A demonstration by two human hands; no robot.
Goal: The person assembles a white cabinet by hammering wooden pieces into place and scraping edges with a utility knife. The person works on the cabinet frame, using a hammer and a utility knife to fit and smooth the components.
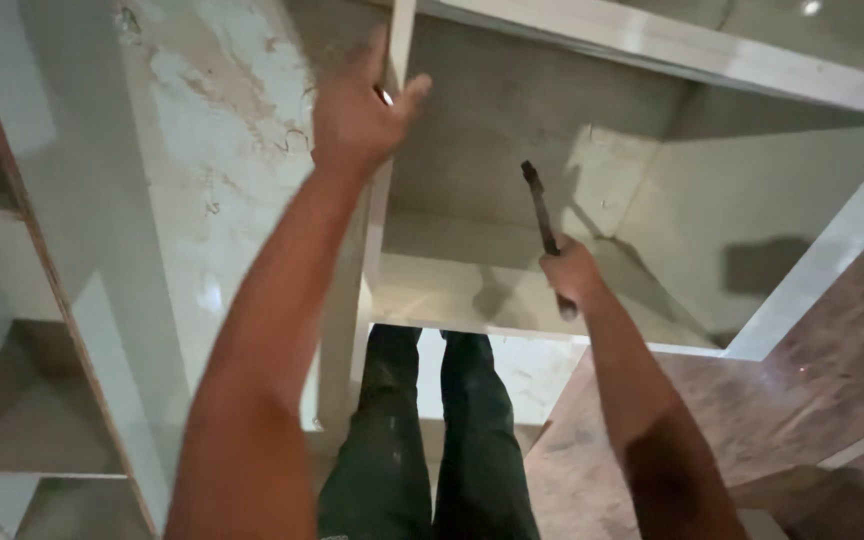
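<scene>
Big white cabinet box (pixel 652 190) takes up most of the view, open face toward the camera, with one pale upright panel (pixel 377 230) forming its left side. Left of that there's a rough plastered wall (pixel 212 150) and some other shelving at the far left edge.

The left hand (pixel 357 115) is up at the top corner of the upright panel, fingers wrapped over its front edge, thumb spread, something small and shiny at the fingertips that I can't make out. The right hand (pixel 572 275) is fisted around a dark hammer (pixel 542 215), handle clenched, head pointing up inside the box near its bottom front edge.

Looks like the fastening step to me: panel steadied, hammer cocked. Next move needs a clean swing at that top corner while the panel stays put.
</scene>
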